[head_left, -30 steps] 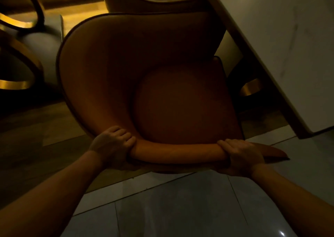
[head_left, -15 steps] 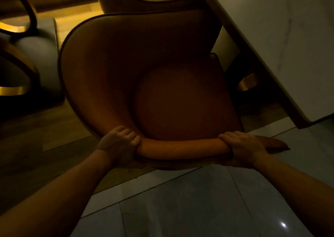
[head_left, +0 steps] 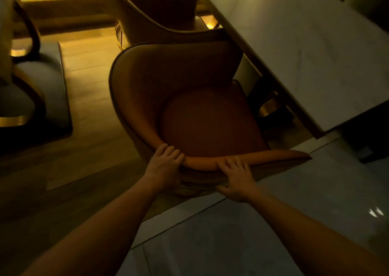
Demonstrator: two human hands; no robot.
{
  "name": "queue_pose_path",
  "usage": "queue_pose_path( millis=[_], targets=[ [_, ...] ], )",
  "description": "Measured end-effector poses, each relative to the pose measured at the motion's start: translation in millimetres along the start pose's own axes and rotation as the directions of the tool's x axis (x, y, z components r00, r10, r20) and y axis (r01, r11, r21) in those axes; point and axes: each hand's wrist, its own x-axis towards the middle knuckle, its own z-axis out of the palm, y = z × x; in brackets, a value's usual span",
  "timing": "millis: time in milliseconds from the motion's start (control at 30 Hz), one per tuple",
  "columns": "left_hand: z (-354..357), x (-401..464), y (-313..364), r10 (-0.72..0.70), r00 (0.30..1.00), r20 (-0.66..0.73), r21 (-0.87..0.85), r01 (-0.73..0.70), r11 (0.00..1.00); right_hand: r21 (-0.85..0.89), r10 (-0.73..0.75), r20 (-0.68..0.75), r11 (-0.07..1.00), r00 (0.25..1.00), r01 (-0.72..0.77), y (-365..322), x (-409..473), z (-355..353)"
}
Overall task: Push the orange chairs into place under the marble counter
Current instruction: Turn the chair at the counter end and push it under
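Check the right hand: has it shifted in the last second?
Yes, the right hand slid left along the orange chair back, away from the marble counter corner.

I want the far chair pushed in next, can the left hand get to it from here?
Probably not directly. The left hand grips the near orange chair, whose tall back stands between it and the far chair; stepping around looks necessary.
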Motion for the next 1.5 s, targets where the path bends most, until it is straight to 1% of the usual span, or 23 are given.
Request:
queue_pose_path(
  millis=[67, 133, 200, 267, 367, 433, 567, 667, 767, 833, 933, 1033, 1133, 1233, 1300, 1367, 1433, 1500],
  targets=[
    [-14.4, -26.0, -20.5, -0.01, 1.0, 0.029, 0.0, 0.01, 1.0, 0.047, -0.047, 0.019, 0.998, 0.999, 0.046, -19.8, -16.3, -11.7],
    [-34.3, -48.5, -49.1, -0.091, 0.994, 0.058, -0.012, 0.092, 0.996, 0.064, -0.071, 0.056, 0.996, 0.996, 0.067, -35.0, -31.4, -25.4],
    [-56.0, -67.9, -74.3, -0.15, 0.982, 0.116, -0.034, 0.155, 0.987, 0.077, -0.05, 0.082, 0.996, 0.995, 0.043, -46.5, -45.2, -41.2],
    [-75.2, -83.1, -91.5, -0.149, 0.978, 0.148, -0.024, 0.155, 0.988, 0.115, -0.021, 0.113, 0.993, 0.993, 0.008, -58.5, -56.8, -59.3],
    [-94.5, -97.8, -104.6, -0.142, 0.974, 0.178, -0.043, 0.151, 0.988, 0.164, -0.028, 0.145, 0.987, 0.989, 0.004, -66.0, -59.1, -74.6],
    [-106.7, -103.9, -106.0, -0.156, 0.974, 0.167, -0.11, 0.176, 0.978, 0.18, -0.036, 0.1, 0.984, 0.994, 0.018, -80.0, -63.5, -90.3],
    [-123.8, -105.9, -103.1, -0.149, 0.982, 0.115, -0.221, 0.172, 0.96, 0.205, -0.048, 0.038, 0.978, 0.998, 0.039, -110.6, -61.2, -114.3],
    [-124.9, -91.5, -108.6, -0.135, 0.981, 0.137, -0.309, 0.172, 0.935, 0.262, -0.084, 0.031, 0.962, 0.996, 0.073, -127.0, -47.8, -124.0],
    [-127.4, -69.5, -121.4, -0.119, 0.981, 0.154, -0.266, 0.157, 0.951, 0.283, -0.117, 0.013, 0.953, 0.993, 0.108, -139.2, -21.9, -132.6],
    [-132.3, -56.0, -130.6, -0.1, 0.982, 0.161, -0.22, 0.135, 0.966, 0.314, -0.14, 0.026, 0.941, 0.99, 0.125, -149.3, -6.1, -140.8],
    [-137.2, -37.6, -147.2, -0.072, 0.968, 0.238, -0.153, 0.111, 0.982, 0.376, -0.158, 0.057, 0.918, 0.986, 0.125, -163.8, 15.3, -147.7],
    [-135.4, -22.1, -167.3, -0.095, 0.947, 0.306, -0.103, 0.132, 0.986, 0.39, -0.154, 0.078, 0.914, 0.985, 0.112, -175.7, 33.4, -146.7],
    [-128.1, -13.0, -189.1, -0.125, 0.935, 0.331, -0.133, 0.177, 0.975, 0.437, -0.163, 0.122, 0.895, 0.979, 0.094, -181.5, 55.0, -134.2],
    [-124.0, -8.7, -208.7, -0.143, 0.94, 0.311, -0.19, 0.209, 0.959, 0.442, -0.193, 0.171, 0.892, 0.966, 0.1, -198.4, 60.4, -135.7],
    [-121.0, -5.6, -219.9, -0.135, 0.945, 0.298, -0.192, 0.198, 0.961, 0.44, -0.176, 0.168, 0.894, 0.97, 0.086, -209.3, 69.5, -131.0],
    [-121.4, -2.3, -229.0, -0.138, 0.939, 0.316, -0.186, 0.204, 0.961, 0.448, -0.159, 0.15, 0.891, 0.976, 0.076, -219.5, 79.7, -129.4],
    [-121.7, 3.5, -238.6, -0.134, 0.937, 0.324, -0.193, 0.204, 0.96, 0.445, -0.129, 0.167, 0.895, 0.977, 0.042, -226.7, 88.2, -131.8],
    [-122.1, 12.5, -249.2, -0.096, 0.942, 0.321, -0.193, 0.164, 0.967, 0.463, -0.1, 0.194, 0.886, 0.976, -0.001, -230.6, 96.2, -136.5]
  ],
)
